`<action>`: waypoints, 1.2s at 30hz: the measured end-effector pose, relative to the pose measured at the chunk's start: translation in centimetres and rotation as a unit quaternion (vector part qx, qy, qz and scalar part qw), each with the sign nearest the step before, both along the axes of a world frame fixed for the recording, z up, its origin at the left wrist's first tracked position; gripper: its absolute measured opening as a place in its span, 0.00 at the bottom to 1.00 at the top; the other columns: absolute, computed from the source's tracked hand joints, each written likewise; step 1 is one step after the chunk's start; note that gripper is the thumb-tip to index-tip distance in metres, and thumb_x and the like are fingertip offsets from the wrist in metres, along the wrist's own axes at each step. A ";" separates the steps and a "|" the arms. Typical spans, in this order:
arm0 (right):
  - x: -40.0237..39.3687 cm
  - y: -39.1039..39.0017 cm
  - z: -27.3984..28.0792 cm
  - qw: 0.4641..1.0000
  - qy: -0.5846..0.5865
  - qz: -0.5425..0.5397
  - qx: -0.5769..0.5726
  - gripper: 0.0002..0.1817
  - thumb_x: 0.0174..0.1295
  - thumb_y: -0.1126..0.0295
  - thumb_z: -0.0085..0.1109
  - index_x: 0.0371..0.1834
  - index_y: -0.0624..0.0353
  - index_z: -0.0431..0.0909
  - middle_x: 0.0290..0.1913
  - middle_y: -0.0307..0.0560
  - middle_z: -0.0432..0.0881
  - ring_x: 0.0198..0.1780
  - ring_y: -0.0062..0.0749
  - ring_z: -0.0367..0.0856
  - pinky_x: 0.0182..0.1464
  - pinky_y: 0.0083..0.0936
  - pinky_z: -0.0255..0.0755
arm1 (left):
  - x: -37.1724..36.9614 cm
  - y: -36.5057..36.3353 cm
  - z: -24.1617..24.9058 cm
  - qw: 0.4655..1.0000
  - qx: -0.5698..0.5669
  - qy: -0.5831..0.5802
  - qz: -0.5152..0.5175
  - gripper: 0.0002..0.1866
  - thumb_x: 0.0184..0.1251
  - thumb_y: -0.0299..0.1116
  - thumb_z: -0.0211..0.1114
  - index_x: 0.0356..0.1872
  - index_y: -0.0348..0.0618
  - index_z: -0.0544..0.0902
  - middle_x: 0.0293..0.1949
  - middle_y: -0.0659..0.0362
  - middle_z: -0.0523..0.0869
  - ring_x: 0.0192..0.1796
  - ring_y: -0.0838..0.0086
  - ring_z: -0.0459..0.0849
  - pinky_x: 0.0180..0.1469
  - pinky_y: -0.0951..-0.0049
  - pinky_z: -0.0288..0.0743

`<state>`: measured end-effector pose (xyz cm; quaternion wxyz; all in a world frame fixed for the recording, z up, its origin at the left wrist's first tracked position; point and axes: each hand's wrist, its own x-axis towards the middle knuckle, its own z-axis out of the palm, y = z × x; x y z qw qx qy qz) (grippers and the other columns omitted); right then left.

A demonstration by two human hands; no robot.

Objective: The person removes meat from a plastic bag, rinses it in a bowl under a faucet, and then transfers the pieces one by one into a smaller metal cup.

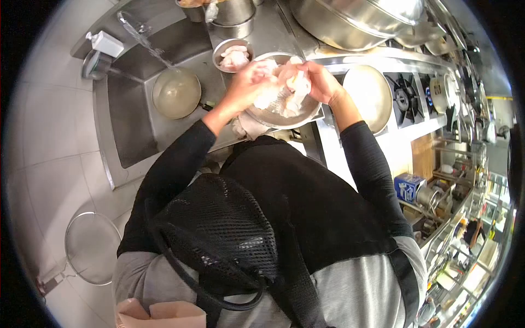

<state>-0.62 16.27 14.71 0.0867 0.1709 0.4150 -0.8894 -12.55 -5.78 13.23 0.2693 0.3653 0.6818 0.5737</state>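
My left hand [249,86] and my right hand [322,85] are both over a wide metal bowl [292,122] in front of my body. Between them is a pale, whitish piece of raw meat [298,86], and the fingers of both hands are closed on pale pieces. Strong light washes out the left fingertips. More pale meat and a whitish coating lie inside the bowl. Just beyond my left hand stands a small metal bowl [216,59] holding several pale pink meat pieces [235,56].
On the left is a sink [128,128] with a round pan [176,93] under a running tap. A light round pan [367,98] sits right, beside gas burners [406,99]. A large steel pot [344,24] stands behind. A round strainer [92,249] hangs lower left.
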 end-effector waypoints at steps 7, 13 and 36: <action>0.8 -1.8 2.8 0.965 -0.047 0.027 0.257 0.31 0.65 0.75 0.59 0.73 0.61 0.65 0.45 0.37 0.84 0.44 0.16 0.79 0.44 0.16 0.72 | 0.1 1.7 -1.6 0.931 -0.025 -0.361 -0.054 0.24 0.70 0.27 0.64 0.66 0.39 0.71 0.52 0.57 0.84 0.51 0.72 0.85 0.51 0.69 0.82; 2.0 -0.9 0.6 0.933 -0.021 0.004 0.358 0.28 0.61 0.77 0.64 0.67 0.61 0.70 0.44 0.40 0.86 0.41 0.16 0.81 0.39 0.16 0.70 | -0.7 -0.2 -1.3 0.906 0.011 -0.422 -0.034 0.19 0.70 0.24 0.59 0.61 0.42 0.75 0.50 0.60 0.85 0.47 0.76 0.85 0.43 0.73 0.81; 2.7 -3.5 0.4 0.973 0.023 0.012 0.231 0.08 0.70 0.76 0.55 0.50 0.60 0.75 0.43 0.36 0.81 0.44 0.21 0.81 0.47 0.21 0.76 | 0.9 0.5 0.6 0.942 0.001 -0.330 -0.070 0.21 0.72 0.29 0.62 0.64 0.39 0.75 0.56 0.57 0.82 0.57 0.73 0.81 0.61 0.69 0.75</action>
